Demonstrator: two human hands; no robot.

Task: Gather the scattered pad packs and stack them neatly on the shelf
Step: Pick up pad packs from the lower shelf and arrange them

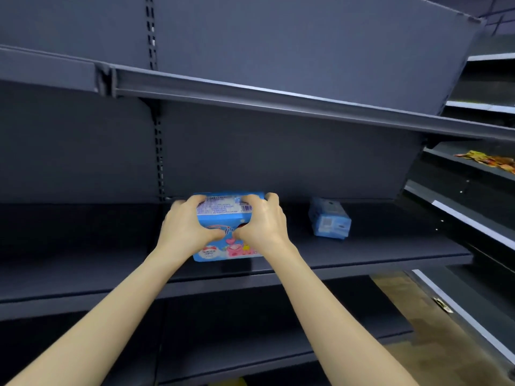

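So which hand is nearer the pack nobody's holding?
Right. The right hand grips the right side of the held pack, left of the loose pack; the left hand grips the opposite side, farther away.

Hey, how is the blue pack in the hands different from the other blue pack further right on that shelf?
The bright blue plastic pad pack with pink pictures is gripped by the left hand and right hand; the pale blue plastic pack to its right stands alone, untouched. The held pack looks larger, the pale one smaller and plainer. Both are blue wrapped packs at the same dark grey metal shelf.
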